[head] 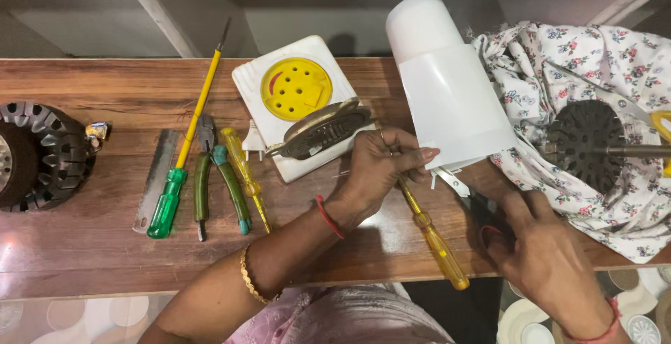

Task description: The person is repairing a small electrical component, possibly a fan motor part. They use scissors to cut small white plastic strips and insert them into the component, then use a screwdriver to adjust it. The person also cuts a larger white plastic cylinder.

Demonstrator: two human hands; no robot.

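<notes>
1. White plastic housing (pixel 447 85), smooth, rounded dome on a squarish skirt; long axis runs diagonal, dome end up-left away from the person, open skirt end down-right toward the hands. It sits over the right-centre of the wooden table (pixel 105 246), partly above the floral cloth (pixel 615 106).
2. Left hand (pixel 381 169) closed on the housing's lower left edge, fingers pinching the thin wall; ring on one finger, red thread and gold bangle at the wrist.
3. Right hand (pixel 545 253) below the skirt edge at the table's near edge, fingers curled around something dark; cannot tell exactly what it grips.
4. Yellow-handled screwdriver (pixel 433 235) lies diagonally under the left hand, handle toward the near edge, translucent plastic.
5. Just left of the left hand: white square socket board with a yellow round face (pixel 293 89), and a dark metal oval plate (pixel 325 131) lying on it.
6. Further left, roughly parallel: steel file (pixel 157 176), long green-and-yellow screwdriver (pixel 185 148), green-handled pliers (pixel 213 176), small yellow tester screwdriver (pixel 244 176).
7. Far left edge: dark finned round metal part (pixel 38 155).
8. On the cloth at right: black perforated disc on a shaft (pixel 583 145).
9. Open wood shows along the near edge left of the forearm.
</notes>
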